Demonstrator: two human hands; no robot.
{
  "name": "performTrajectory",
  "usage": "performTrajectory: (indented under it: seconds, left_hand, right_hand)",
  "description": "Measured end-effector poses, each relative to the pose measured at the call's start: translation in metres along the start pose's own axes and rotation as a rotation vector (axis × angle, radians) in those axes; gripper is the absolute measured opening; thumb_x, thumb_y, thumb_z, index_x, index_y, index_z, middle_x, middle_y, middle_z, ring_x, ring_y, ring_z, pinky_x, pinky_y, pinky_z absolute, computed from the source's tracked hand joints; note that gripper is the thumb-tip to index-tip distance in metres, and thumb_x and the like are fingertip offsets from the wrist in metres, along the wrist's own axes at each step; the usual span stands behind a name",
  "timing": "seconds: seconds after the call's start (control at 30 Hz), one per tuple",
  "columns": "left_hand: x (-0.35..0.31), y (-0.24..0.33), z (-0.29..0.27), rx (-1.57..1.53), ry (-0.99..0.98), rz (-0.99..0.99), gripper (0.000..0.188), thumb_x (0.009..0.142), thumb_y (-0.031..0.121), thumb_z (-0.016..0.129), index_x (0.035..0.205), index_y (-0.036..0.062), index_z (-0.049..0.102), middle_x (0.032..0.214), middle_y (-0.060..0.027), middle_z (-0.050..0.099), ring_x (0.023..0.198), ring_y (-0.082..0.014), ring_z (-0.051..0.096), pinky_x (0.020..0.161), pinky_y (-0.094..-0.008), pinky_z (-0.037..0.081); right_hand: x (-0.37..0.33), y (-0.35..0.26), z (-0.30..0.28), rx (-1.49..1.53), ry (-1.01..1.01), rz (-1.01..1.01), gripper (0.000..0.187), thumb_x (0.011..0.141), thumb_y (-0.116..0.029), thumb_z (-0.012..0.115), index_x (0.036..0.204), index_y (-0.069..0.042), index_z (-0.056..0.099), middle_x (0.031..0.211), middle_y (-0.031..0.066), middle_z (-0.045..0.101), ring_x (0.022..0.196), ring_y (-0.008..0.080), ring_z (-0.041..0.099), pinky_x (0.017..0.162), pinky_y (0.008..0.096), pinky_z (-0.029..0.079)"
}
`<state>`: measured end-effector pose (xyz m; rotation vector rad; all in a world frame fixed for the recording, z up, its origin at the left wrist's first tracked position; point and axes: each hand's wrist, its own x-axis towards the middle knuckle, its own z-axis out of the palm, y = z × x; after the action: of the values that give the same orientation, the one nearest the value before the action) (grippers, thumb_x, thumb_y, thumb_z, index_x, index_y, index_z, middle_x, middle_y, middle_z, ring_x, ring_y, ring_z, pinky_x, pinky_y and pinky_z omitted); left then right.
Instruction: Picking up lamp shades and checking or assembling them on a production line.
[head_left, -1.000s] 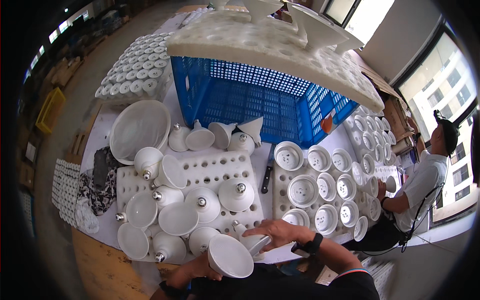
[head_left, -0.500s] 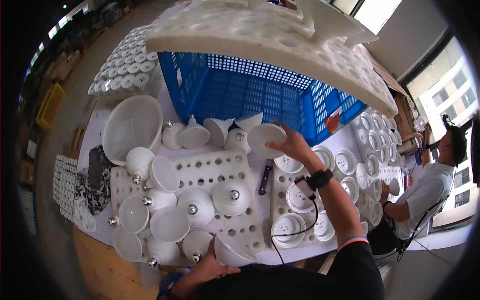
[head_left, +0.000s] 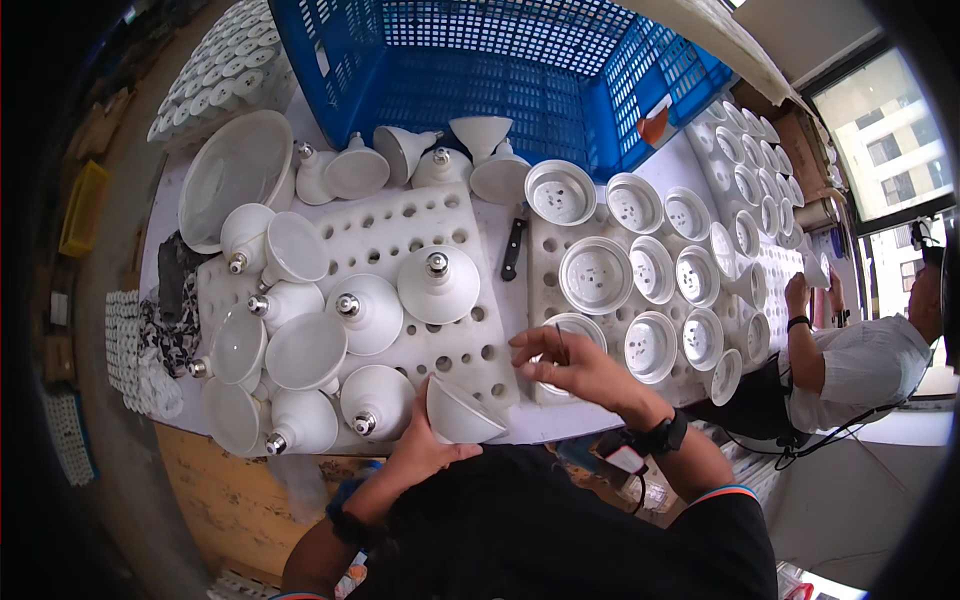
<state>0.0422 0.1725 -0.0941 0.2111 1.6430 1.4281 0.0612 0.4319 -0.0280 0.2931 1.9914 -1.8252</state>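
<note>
My left hand (head_left: 425, 452) is closed round the rim of a white cone-shaped lamp bulb (head_left: 463, 412) near the table's front edge. My right hand (head_left: 575, 368) hovers over a round white lamp housing (head_left: 578, 326), thumb and forefinger apart; a thin dark line shows by the fingers, too small to make out. To the left, several similar bulbs with silver screw caps, such as one bulb (head_left: 438, 285), lie on a white foam board (head_left: 455, 345) with holes. Another bulb (head_left: 500, 175) stands in a row behind the board.
A blue plastic crate (head_left: 460, 110) stands at the back. Between the boards lies a black-handled knife (head_left: 514, 248). Several round housings (head_left: 596, 275) cover the right board. A large white tub (head_left: 240, 180) stands at left; a co-worker (head_left: 850, 365) works at far right.
My right hand has let go of a bulb, now in the back row before the crate, and has come back toward me. My left hand keeps its bulb. The view has tilted down.
</note>
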Motion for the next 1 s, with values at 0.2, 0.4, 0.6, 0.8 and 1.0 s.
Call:
performTrajectory:
  seconds: [0.2,0.4,0.6,0.8,1.0]
  left_hand:
    - [-0.004,-0.009,0.006,0.097,0.081,0.069,0.117,0.059,0.019,0.082,0.137,0.0034,-0.003,0.131,-0.0219,0.032,0.121,-0.0291,0.038,0.098,-0.0372,0.035]
    - [-0.01,0.01,0.011,-0.095,0.067,-0.167,0.116,0.059,0.016,0.081,0.138,0.0054,-0.002,0.13,-0.0222,0.033,0.119,-0.0299,0.04,0.097,-0.0378,0.035]
    - [-0.013,0.021,0.016,0.398,0.122,0.159,0.115,0.059,0.013,0.08,0.138,0.0078,-0.003,0.127,-0.0265,0.037,0.115,-0.0356,0.045,0.094,-0.0393,0.039]
    - [-0.019,0.025,0.009,0.488,0.12,0.036,0.116,0.058,0.015,0.08,0.138,0.0085,-0.003,0.127,-0.0293,0.037,0.115,-0.0414,0.042,0.093,-0.0426,0.04]
    - [-0.013,0.02,0.0,0.443,0.087,0.03,0.115,0.06,0.016,0.079,0.138,0.0099,-0.004,0.126,-0.0302,0.037,0.113,-0.042,0.045,0.092,-0.0436,0.041]
  right_hand:
    - [-0.07,0.04,0.071,0.268,0.023,0.219,0.035,0.093,-0.021,0.044,0.125,-0.006,0.043,0.094,0.0048,0.056,0.083,0.0109,0.051,0.079,0.0264,0.042]
    - [-0.083,0.034,0.074,-0.001,0.159,0.153,0.032,0.093,-0.016,0.042,0.122,-0.005,0.045,0.075,0.007,0.057,0.064,0.0169,0.056,0.063,0.0293,0.047]
    - [-0.074,0.029,0.077,-0.442,0.24,-0.155,0.036,0.086,-0.008,0.049,0.121,-0.005,0.046,0.075,0.0177,0.058,0.069,0.0343,0.059,0.06,0.0394,0.048]
    - [-0.075,0.013,0.078,-0.553,0.189,-0.19,0.038,0.083,-0.007,0.052,0.12,-0.006,0.048,0.07,0.0137,0.058,0.061,0.0311,0.059,0.054,0.0387,0.048]
    - [-0.071,0.003,0.081,-0.54,0.155,-0.078,0.04,0.083,-0.009,0.052,0.123,-0.009,0.047,0.071,0.0151,0.06,0.06,0.0298,0.059,0.053,0.0387,0.047]
